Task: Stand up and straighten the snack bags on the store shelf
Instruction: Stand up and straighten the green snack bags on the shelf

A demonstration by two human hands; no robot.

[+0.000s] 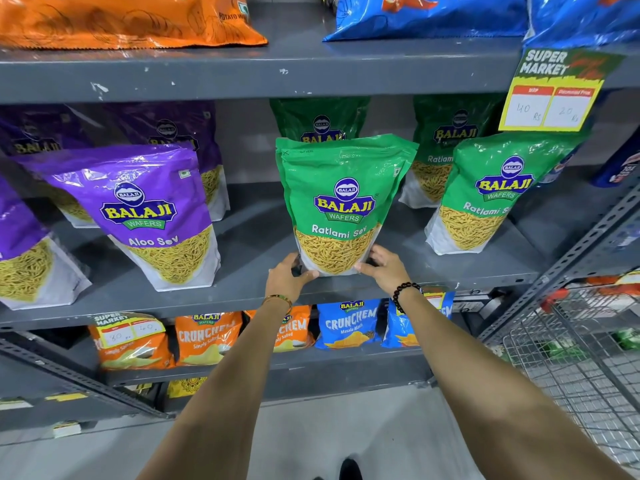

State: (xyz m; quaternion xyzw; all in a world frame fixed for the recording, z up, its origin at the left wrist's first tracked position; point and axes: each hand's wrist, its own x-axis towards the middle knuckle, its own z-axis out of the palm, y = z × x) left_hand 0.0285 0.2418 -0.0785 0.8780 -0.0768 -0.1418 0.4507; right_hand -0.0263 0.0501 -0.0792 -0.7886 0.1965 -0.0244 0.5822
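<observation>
A green Ratlami Sev bag (341, 202) stands upright at the front of the grey middle shelf (256, 244). My left hand (287, 277) grips its lower left corner and my right hand (384, 266) grips its lower right corner. More green bags stand behind it (320, 121) and to the right (485, 199), the right one leaning slightly. Purple Aloo Sev bags (145, 216) stand tilted at the left of the same shelf.
A yellow price tag (550, 95) hangs from the upper shelf at the right. Orange (121, 19) and blue (426, 15) bags lie on the top shelf. Crunchem packs (207, 336) fill the shelf below. A wire cart (581, 341) stands at the right.
</observation>
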